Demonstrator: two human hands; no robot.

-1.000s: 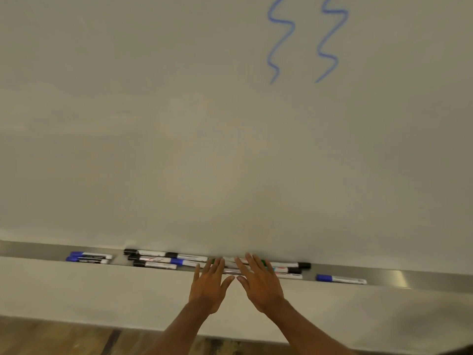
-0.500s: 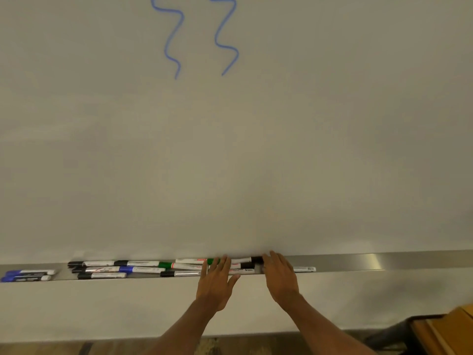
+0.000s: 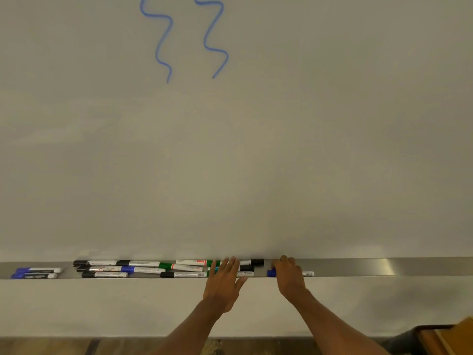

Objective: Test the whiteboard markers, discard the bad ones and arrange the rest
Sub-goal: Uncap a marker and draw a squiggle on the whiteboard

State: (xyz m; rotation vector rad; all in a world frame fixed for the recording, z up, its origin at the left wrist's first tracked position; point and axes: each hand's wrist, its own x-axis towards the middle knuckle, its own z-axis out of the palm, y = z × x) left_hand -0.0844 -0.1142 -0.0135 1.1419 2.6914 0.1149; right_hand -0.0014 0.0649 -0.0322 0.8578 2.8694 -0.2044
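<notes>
Both forearms are extended upward from the lower edge toward the metal tray beneath the whiteboard. The left hand is laid flat, palm down, its grip released; its straight fingers rest on the right end of the marker cluster, which lies in the tray in overlapping rows with black, blue and green caps. The right hand is set just beside it, fingers curled down in a grip on the blue-capped marker, which lies in the tray apart from the cluster; its cap is shown left of the hand, its white barrel end right. Two blue markers are placed well apart at far left. Barrel print is too small to be read; a red label is visible. Two blue squiggles are drawn above.
</notes>
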